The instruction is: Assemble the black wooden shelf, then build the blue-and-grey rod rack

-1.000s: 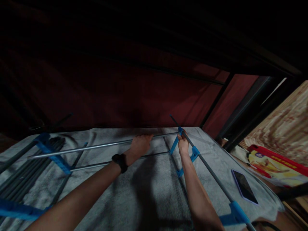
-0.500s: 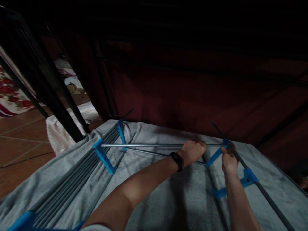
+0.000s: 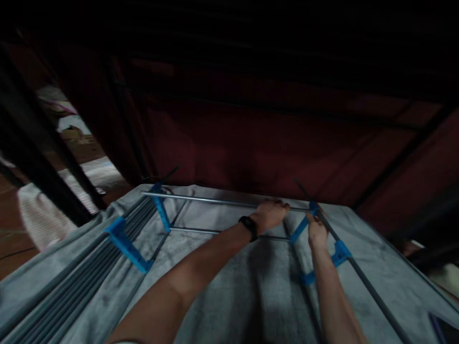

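My left hand (image 3: 270, 213), with a dark band at the wrist, is wrapped around a thin shiny metal rod (image 3: 211, 200). The rod runs left to right, and its left end lies over or by the far left blue bracket (image 3: 160, 210); I cannot tell if they touch. My right hand (image 3: 318, 231) is closed at the far right blue bracket (image 3: 299, 228), where the rod's right end meets a grey tube (image 3: 373, 289). Its fingertips are partly hidden behind the joint. A second crossbar (image 3: 195, 231) sits lower between the two side frames.
Several parallel grey tubes (image 3: 82, 277) fill the left frame, with a nearer blue bracket (image 3: 129, 246). Another blue bracket (image 3: 340, 252) is by my right forearm. The frame rests on a grey blanket (image 3: 222, 296). A dark red curtain (image 3: 233, 148) hangs behind; dark posts (image 3: 68, 167) stand at left.
The rod's left end has swung away from the near left blue bracket toward the far one. Both hands keep their places on the frame; the whole view has shifted.
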Motion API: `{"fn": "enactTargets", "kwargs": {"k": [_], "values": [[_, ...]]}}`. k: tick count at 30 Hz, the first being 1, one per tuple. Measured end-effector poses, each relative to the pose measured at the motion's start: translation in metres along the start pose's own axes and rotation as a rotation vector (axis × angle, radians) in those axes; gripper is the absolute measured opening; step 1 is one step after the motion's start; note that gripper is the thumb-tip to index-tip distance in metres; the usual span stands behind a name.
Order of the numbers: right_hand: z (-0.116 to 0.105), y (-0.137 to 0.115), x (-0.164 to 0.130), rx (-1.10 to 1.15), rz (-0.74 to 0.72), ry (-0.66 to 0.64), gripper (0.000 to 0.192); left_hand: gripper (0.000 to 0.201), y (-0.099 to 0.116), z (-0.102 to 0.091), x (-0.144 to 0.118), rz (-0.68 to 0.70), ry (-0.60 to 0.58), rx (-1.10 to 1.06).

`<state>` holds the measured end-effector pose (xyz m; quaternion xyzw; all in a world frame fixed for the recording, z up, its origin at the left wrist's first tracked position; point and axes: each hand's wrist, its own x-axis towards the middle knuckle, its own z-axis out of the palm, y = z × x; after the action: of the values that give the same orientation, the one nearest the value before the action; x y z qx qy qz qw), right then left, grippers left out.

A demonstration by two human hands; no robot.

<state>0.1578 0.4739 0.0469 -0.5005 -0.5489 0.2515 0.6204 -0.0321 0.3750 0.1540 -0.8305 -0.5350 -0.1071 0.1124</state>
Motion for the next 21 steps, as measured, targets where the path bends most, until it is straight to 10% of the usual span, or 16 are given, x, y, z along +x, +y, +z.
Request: {"fn": "enactTargets", "kwargs": {"k": [21], "values": [[0.015,-0.011,-0.009,0.093,-0.03,0.015,0.037,0.033,-0.027,0.001,0.01,-0.003,-0.112,-0.129]]}}
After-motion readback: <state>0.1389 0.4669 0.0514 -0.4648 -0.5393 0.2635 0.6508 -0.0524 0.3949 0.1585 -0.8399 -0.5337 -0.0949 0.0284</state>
